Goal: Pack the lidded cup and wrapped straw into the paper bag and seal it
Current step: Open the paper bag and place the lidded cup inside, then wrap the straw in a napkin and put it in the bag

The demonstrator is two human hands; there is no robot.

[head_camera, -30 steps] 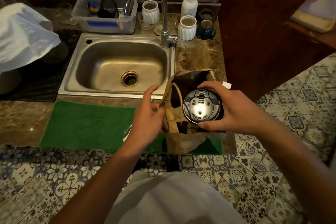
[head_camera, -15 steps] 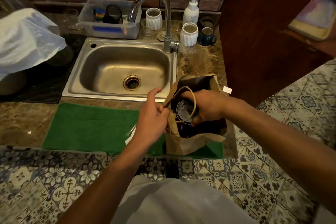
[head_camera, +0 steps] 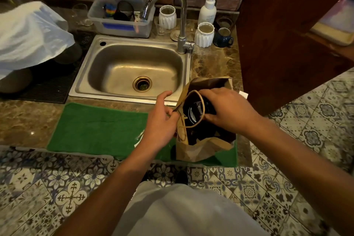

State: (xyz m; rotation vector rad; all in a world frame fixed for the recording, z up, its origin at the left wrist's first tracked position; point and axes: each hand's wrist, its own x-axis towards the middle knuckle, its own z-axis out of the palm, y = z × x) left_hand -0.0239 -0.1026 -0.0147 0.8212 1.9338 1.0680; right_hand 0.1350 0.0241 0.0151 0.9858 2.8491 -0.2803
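Paper bag [head_camera: 199,149] upright on the right end of the green mat [head_camera: 99,128], near the front edge of the marble counter [head_camera: 216,65], just right of the steel sink [head_camera: 134,67]. Mouth held open by the left hand [head_camera: 162,124], fingers and thumb pinching the bag's left rim. Twine handle [head_camera: 199,109] looped across the opening. Lidded cup [head_camera: 193,111] inside the bag, its dark lid visible below the rim. Right hand [head_camera: 228,111] reaching into the mouth, fingers curled over the cup's right side, apparently gripping it; contact itself hidden in shadow. Wrapped straw probably the thin pale item [head_camera: 140,134] on the mat, mostly hidden behind the left wrist; not yet packed.

Risks, as judgement: cup released before seated flat on the bag floor, hence tipping against the crumpled near wall; handle loop caught on the withdrawing right fingers, dragging the light bag toward the counter edge; left rim torn by too hard a pull; straw overlooked behind the left forearm.

Compared with one second earlier: cup then above the bag's mouth in the right hand, lid fully lit; now sunk below the rim, with the right hand lowered into the bag. Compared with half a second earlier: little difference. Left-hand pinch on the rim unchanged throughout.
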